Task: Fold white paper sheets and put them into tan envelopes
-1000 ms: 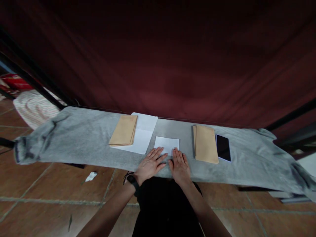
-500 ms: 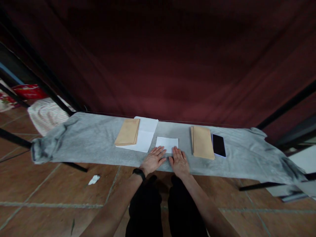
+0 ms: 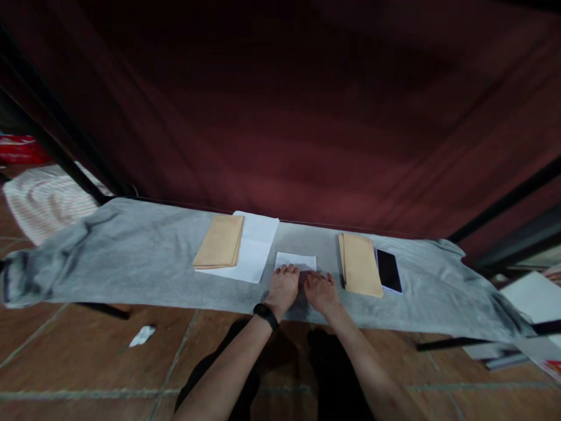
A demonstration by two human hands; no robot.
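Observation:
A small white folded sheet [image 3: 296, 261] lies on the grey cloth [image 3: 144, 263] over a narrow table. My left hand [image 3: 284, 287], a black band on its wrist, rests on the sheet's near left edge with fingers curled over it. My right hand [image 3: 321, 290] sits beside it on the near right edge, fingers bent down onto the paper. Whether either hand pinches the edge is not clear. Left of the sheet a stack of brown envelopes [image 3: 220, 249] lies on larger white paper [image 3: 254, 251].
A second stack of brown envelopes [image 3: 360, 264] lies to the right, with a black phone [image 3: 388, 271] beside it. A dark red curtain [image 3: 280, 117] hangs behind the table. Below are a tiled floor, a paper scrap [image 3: 142, 335], and striped fabric [image 3: 44, 199] at far left.
Both hands went from lying flat with fingers stretched over the sheet's near edge to curled fingers further onto it. The visible part of the sheet is smaller. The camera view shifted slightly.

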